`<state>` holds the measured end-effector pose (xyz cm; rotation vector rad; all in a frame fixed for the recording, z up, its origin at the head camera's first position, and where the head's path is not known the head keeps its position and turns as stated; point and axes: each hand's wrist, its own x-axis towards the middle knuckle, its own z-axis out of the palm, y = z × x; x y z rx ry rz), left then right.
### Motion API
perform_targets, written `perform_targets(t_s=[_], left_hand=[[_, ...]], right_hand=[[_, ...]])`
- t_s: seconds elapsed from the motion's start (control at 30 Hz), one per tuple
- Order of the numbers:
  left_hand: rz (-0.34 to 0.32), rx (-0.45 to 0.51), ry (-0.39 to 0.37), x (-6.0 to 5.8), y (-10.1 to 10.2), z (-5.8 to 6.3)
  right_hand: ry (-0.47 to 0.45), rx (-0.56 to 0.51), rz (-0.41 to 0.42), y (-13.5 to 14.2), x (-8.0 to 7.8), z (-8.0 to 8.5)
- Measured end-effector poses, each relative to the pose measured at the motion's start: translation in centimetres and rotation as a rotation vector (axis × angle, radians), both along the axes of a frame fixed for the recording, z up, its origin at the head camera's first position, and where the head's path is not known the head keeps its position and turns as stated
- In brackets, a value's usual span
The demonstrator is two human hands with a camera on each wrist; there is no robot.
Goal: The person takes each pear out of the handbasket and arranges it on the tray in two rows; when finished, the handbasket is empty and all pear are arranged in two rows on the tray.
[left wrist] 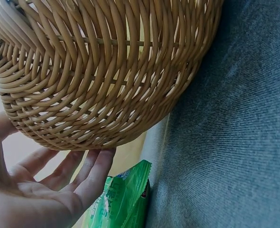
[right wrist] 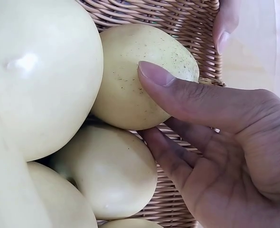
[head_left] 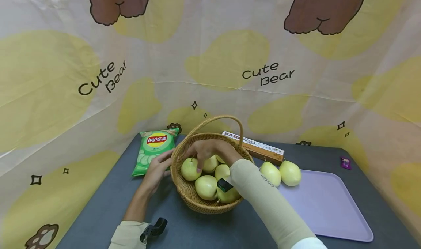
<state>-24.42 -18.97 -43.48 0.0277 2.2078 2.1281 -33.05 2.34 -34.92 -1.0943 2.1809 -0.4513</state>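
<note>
A wicker basket (head_left: 210,208) with a tall arched handle holds several pale yellow-green pears (head_left: 206,187). Reaching in from above, my right hand (head_left: 210,149) grips a pear (right wrist: 123,92) at the basket's left side. In the right wrist view its thumb lies over the speckled skin, with the fingers under and behind. My left hand (head_left: 157,171) holds the basket at its left side: fingertips rest against the woven outer wall (left wrist: 107,85) in the left wrist view, and the thumb is at the rim. The palm stands apart from the weave.
A green chip bag (head_left: 154,152) lies behind my left hand. Behind the basket is a pasta box (head_left: 266,151). To the right, a lilac tray (head_left: 332,205) bears a pear (head_left: 290,173) and another pear (head_left: 271,174). A small purple packet (head_left: 345,163) lies far right.
</note>
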Motion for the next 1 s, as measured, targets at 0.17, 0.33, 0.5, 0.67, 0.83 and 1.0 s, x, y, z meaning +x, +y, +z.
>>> perform_targets(t_s=[0.17,0.33,0.5,0.67,0.83,1.0], left_hand=[[0.009,-0.004,0.001,0.1,0.1,0.2],[0.005,-0.009,0.000,0.2,0.1,0.3],[0.004,-0.007,0.002,0.1,0.1,0.2],[0.008,-0.011,0.001,0.1,0.1,0.1],[0.007,-0.010,0.002,0.1,0.1,0.0],[0.004,-0.002,0.002,0.0,0.1,0.0]], right_hand=[[0.026,0.019,-0.005,-0.1,0.1,0.0],[0.037,0.026,-0.002,-0.1,0.1,-0.1],[0.040,0.031,-0.022,0.1,0.0,-0.1],[0.049,0.000,-0.027,0.3,0.1,0.0],[0.095,-0.042,-0.041,0.6,0.4,0.5],[0.098,-0.098,-0.035,1.2,0.6,1.5]])
